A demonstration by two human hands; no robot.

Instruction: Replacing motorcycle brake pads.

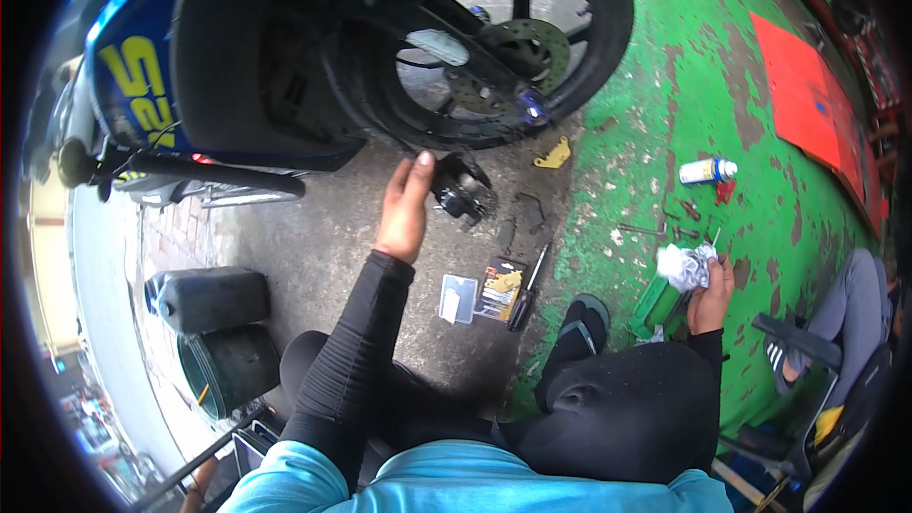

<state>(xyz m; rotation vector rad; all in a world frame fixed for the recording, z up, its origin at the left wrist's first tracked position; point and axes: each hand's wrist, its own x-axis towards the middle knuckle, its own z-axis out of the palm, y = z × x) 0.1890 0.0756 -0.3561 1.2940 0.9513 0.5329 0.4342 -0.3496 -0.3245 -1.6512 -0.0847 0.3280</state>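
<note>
Before the motorcycle's wheel, my left hand (408, 199) is closed at the side of a black brake caliper (462, 192), with its fingertips at the caliper's upper left edge. Over on the right, my right hand (712, 299) grips a crumpled white rag (686, 268). On the ground beyond the caliper lies a gold brake pad plate (553, 154). Two dark worn brake pads (530, 211) rest nearer to me. A printed pad package (499, 287) and a clear plastic case (458, 299) sit beside a black-handled screwdriver (521, 309).
The wheel (608, 28) with its brake disc (546, 47) stands at the top. A spray can (708, 171), several tools (686, 211) and a green box (655, 304) are on the green floor. Dark containers (211, 299) stand left; a seated person's leg (845, 313) shows at right.
</note>
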